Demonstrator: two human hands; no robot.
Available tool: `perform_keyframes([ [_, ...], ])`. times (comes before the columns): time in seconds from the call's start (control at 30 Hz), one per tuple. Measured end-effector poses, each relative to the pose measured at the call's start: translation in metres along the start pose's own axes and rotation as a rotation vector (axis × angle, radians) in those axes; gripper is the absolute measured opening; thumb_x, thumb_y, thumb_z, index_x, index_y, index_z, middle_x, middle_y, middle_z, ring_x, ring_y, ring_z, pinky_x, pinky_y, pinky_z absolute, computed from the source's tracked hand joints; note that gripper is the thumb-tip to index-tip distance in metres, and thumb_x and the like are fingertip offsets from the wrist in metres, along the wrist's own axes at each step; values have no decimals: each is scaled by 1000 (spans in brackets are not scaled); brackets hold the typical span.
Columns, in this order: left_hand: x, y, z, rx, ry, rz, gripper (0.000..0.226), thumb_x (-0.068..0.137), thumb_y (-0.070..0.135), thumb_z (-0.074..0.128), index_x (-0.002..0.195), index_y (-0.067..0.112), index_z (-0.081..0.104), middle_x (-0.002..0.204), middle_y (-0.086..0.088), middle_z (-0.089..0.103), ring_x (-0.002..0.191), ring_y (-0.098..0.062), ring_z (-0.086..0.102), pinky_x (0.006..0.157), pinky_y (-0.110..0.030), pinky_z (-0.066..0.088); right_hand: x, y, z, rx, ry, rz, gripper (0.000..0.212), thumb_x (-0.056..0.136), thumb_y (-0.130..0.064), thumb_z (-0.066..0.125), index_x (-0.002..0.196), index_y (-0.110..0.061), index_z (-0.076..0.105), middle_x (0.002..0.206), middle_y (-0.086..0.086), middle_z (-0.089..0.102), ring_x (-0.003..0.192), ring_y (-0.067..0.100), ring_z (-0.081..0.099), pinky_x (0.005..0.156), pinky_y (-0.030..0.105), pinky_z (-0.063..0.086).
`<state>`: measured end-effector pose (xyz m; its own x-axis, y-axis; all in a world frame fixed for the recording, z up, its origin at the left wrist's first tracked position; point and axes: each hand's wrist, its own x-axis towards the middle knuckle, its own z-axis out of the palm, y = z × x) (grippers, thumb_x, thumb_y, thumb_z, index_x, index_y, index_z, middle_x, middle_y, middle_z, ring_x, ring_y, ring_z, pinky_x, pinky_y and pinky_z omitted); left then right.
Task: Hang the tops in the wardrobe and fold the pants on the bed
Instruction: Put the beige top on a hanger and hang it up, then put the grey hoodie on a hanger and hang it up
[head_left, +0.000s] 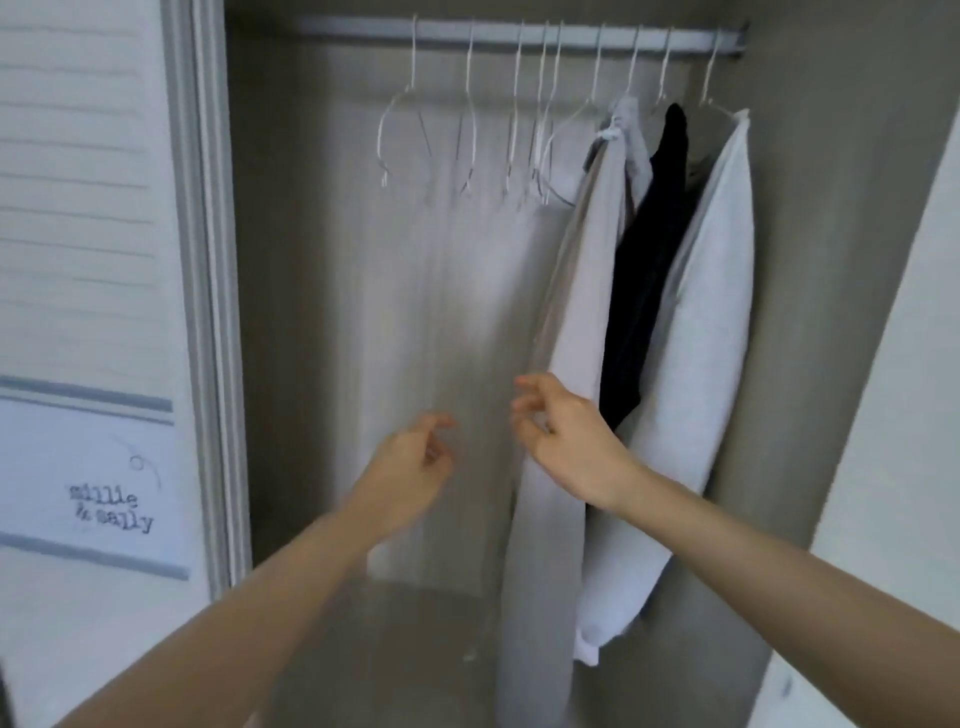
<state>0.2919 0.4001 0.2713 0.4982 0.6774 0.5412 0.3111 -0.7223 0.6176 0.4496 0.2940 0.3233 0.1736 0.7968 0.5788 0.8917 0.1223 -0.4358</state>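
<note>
the left hand (410, 462) is held out in front of the open wardrobe (311, 312), its fingers loosely curled and nothing gripped in them. the right hand (561, 441) is raised a little higher and just beside it, fingers likewise loosely bent, with no cloth seen pinched between them; its back lies in front of the lower part of the grey top (582, 312), though whether it touches the cloth cannot be told.

three tops are seen hanging at the right end of the rail (363, 28): the grey top nearest the middle, a black top (649, 260) behind it, and a white top (711, 322) at the far right, close to the wardrobe's side wall. each is carried on a wire hanger. the grey top is tilted, its hem swung towards the left and reaching lowest of the three.

to the left of the tops, a row of bare wire hangers (467, 140) is hung on the same rail, bunched near its middle. a white panel with printed lettering (111, 509) is seen at the left edge, outside the wardrobe frame.
</note>
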Motion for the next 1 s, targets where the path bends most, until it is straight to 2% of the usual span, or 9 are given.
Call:
perform_keyframes([
  [0.07,-31,-8,-10,27,41,-59,27,91,6,57,115,18,60,87,0,73,82,-19,68,76,-28,51,-18,-5,25,82,-52,-22,40,95,-16,52,134,-11,46,116,0,62,109,20,58,89,22,42],
  [0.17,-88,-22,-17,67,102,-155,20,94,11,57,109,23,60,82,7,71,75,-12,67,70,-20,51,-53,-12,64,233,-127,-82,34,95,-13,54,128,-10,51,115,2,63,111,17,58,97,23,39],
  [0.47,-275,1,15,199,433,-595,15,97,16,53,106,22,63,73,7,71,76,-9,65,74,-26,50,-168,-8,138,570,-464,-272,29,96,-16,54,125,-13,53,109,-4,63,105,9,58,87,3,36],
  [0.57,-348,29,44,266,605,-764,16,97,12,53,108,14,65,76,7,71,74,-3,64,67,-15,48,-216,-11,152,633,-616,-363,27,96,-16,53,122,-13,54,104,-7,62,101,10,59,86,7,38],
  [0.67,-427,71,77,263,759,-983,17,98,18,52,102,30,64,72,12,70,64,-1,63,54,-14,44,-271,-25,149,691,-785,-460,27,97,-18,52,123,-13,55,103,-8,63,99,8,58,83,8,38],
  [0.73,-473,101,99,279,876,-1123,24,97,19,53,92,40,61,74,20,69,62,-1,64,55,-16,49,-307,-34,146,742,-916,-511,27,97,-20,51,123,-14,55,102,-12,62,99,3,57,83,8,38],
  [0.83,-544,150,135,327,1094,-1312,25,96,18,55,89,42,61,74,21,69,70,0,64,63,-18,50,-371,-51,136,786,-1096,-604,26,97,-18,51,123,-13,55,104,-8,64,101,4,56,83,3,34],
  [0.9,-582,180,155,374,1181,-1396,26,97,24,54,89,49,58,77,24,69,73,-2,66,59,-15,48,-406,-60,133,786,-1186,-660,26,98,-18,50,123,-13,55,107,-6,64,105,7,55,86,6,34],
  [1.0,-640,237,194,430,1351,-1544,28,97,27,52,89,54,55,77,21,69,68,-9,67,61,-26,52,-475,-76,114,805,-1356,-820,25,98,-20,48,122,-17,56,105,-9,62,105,8,54,83,6,34],
])
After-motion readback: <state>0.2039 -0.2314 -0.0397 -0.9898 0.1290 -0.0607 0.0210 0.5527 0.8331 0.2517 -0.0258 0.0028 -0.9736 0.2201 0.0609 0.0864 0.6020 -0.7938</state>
